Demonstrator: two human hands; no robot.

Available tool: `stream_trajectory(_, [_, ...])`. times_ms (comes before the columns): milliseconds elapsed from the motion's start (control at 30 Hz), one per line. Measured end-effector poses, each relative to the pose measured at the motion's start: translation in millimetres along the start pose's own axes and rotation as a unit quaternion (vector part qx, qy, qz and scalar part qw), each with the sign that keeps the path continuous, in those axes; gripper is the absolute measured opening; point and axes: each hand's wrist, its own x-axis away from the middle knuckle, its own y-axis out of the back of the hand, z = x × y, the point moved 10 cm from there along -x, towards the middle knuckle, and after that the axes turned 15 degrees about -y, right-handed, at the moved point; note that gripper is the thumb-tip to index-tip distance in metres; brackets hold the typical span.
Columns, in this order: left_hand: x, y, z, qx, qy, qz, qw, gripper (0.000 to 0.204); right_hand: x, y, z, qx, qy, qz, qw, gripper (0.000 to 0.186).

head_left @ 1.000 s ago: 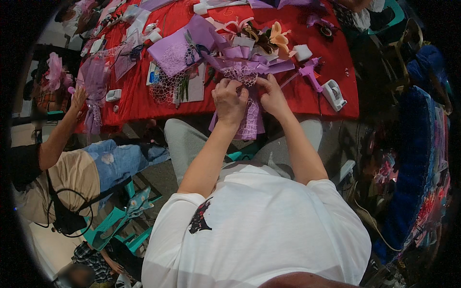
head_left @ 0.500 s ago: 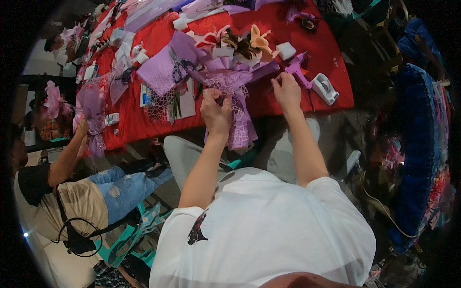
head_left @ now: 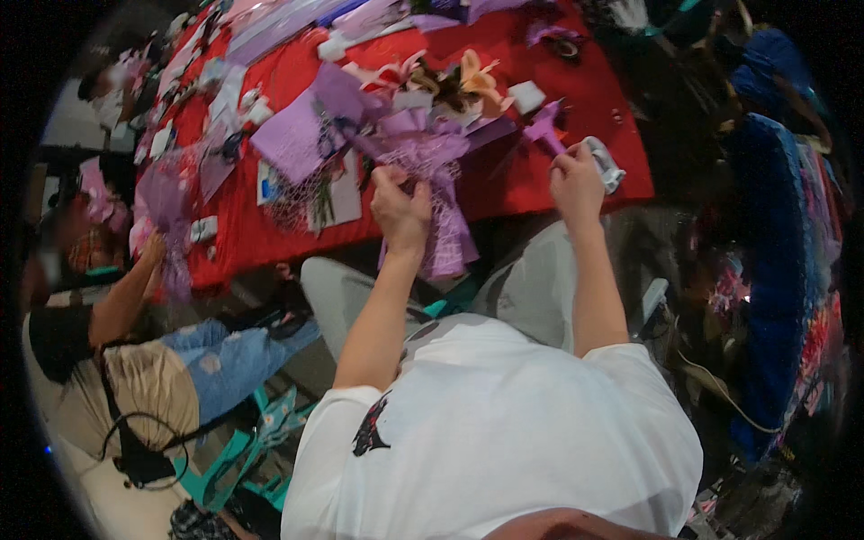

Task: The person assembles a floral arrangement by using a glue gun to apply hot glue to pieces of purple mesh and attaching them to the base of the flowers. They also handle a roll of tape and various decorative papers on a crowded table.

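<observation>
My left hand (head_left: 401, 214) is closed round the gathered neck of a bouquet wrapped in purple paper and open white-lilac mesh (head_left: 441, 166). Peach and pink flowers (head_left: 480, 83) with dark brown petals show at its far end, and the wrap's tail (head_left: 450, 247) hangs over the table edge. My right hand (head_left: 578, 187) has its fingers closed at the handle end of a purple glue gun (head_left: 544, 129), which lies on the red cloth. Close against that hand is a white tape dispenser (head_left: 609, 171), partly hidden by it.
A red-covered table (head_left: 513, 184) holds purple sheets (head_left: 292, 139), scissors, cut stems (head_left: 319, 205), a white block (head_left: 526, 96) and a dark-centred tape roll (head_left: 565, 45). At left, a seated person's hand (head_left: 155, 247) holds another purple-wrapped bouquet (head_left: 166, 202). A blue padded form (head_left: 769, 270) stands at right.
My right hand has moved right, from beside the bouquet to the glue gun's handle. My left hand keeps its grip on the bouquet. The view has shifted slightly.
</observation>
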Motion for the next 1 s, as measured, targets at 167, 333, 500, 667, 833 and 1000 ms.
stream_trajectory(167, [-2.5,4.2,-1.8,-0.01,-0.001,-0.004,1.0,0.034,-3.0,-25.7,-4.3,0.125,-0.038,0.051,0.99,0.022])
stream_trajectory(333, [-1.2,1.6,14.1,0.04,0.029,-0.01,0.999,0.037,-18.8,-51.6,13.4,0.091,-0.022,-0.009,0.996,0.021])
stream_trajectory(500, [5.1,-4.7,51.2,0.31,0.126,-0.044,0.941,0.036,-42.8,-55.9,9.3,0.315,-0.065,-0.072,0.944,0.018])
stream_trajectory(667, [6.6,-8.1,56.3,0.43,0.149,-0.074,0.887,0.038,-54.4,-72.1,-2.5,0.357,-0.039,-0.028,0.933,0.021])
stream_trajectory(833, [8.2,2.6,67.5,0.427,0.122,-0.091,0.891,0.039,-52.4,-57.2,4.2,0.308,-0.042,-0.015,0.95,0.025])
stream_trajectory(1000, [2.4,3.9,62.8,0.441,0.124,-0.097,0.884,0.037,-54.1,-1.7,-16.6,-0.113,-0.048,-0.055,0.991,0.046])
